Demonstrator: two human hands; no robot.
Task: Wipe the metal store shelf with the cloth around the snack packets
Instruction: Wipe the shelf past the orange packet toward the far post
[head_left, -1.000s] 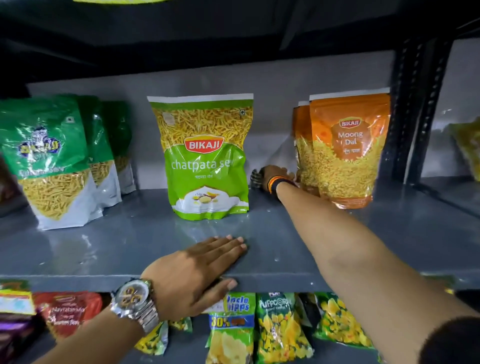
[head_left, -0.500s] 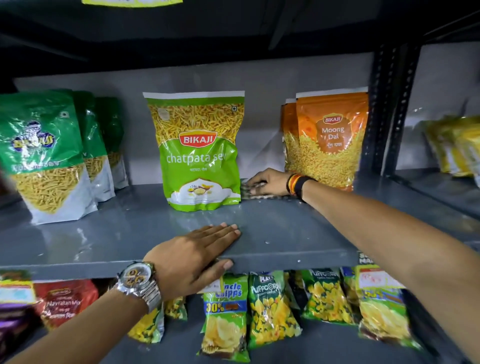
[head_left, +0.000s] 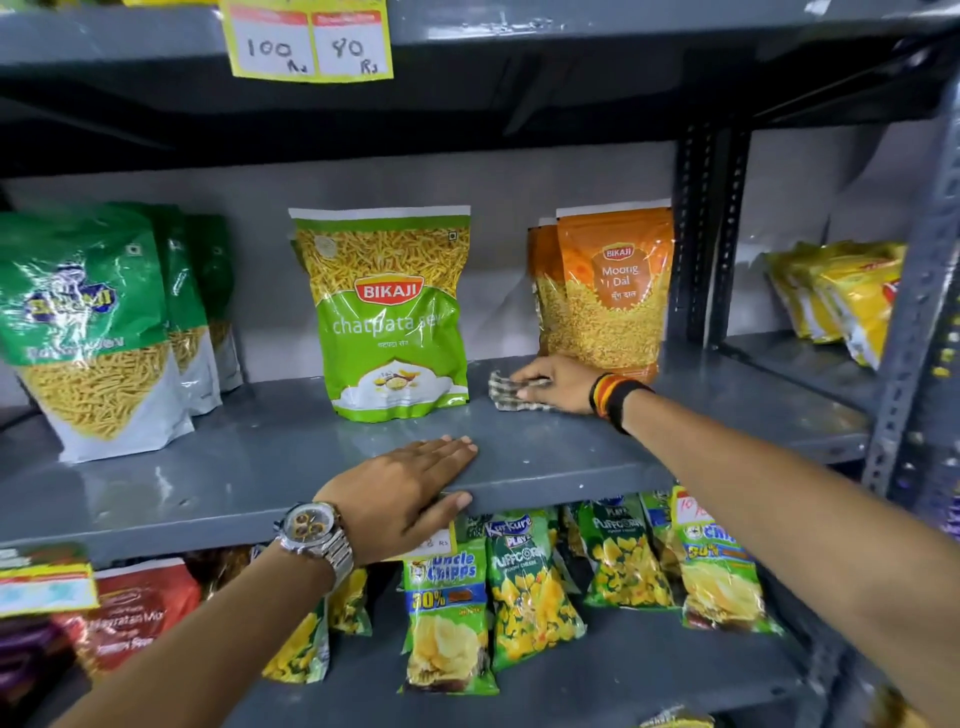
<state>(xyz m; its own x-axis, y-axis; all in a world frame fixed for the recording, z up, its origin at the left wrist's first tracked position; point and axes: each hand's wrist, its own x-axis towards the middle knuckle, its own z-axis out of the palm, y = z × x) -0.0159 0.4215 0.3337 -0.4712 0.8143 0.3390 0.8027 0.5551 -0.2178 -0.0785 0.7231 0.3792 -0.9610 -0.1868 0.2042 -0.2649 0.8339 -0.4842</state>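
Note:
A grey metal shelf (head_left: 249, 467) carries upright snack packets. My right hand (head_left: 558, 384) presses a small checked cloth (head_left: 505, 391) flat on the shelf, in the gap between the green Bikaji chatpata sev packet (head_left: 389, 312) and the orange Moong Dal packets (head_left: 613, 291). My left hand (head_left: 400, 493), with a wristwatch, lies flat on the shelf's front edge, thumb hooked under the lip, fingers spread and holding nothing. Dark green sev packets (head_left: 88, 322) stand at the far left.
A lower shelf (head_left: 597, 675) holds Uncle Chipps and Puffcorn packets (head_left: 524, 587) and red packets at left. Yellow packets (head_left: 841, 296) sit in the neighbouring bay past the perforated upright (head_left: 711, 234). Price tags (head_left: 311, 41) hang from the shelf above.
My right hand has drawn the cloth from the back of the gap toward the front and left. The view has tilted up. My left hand has stayed on the shelf edge.

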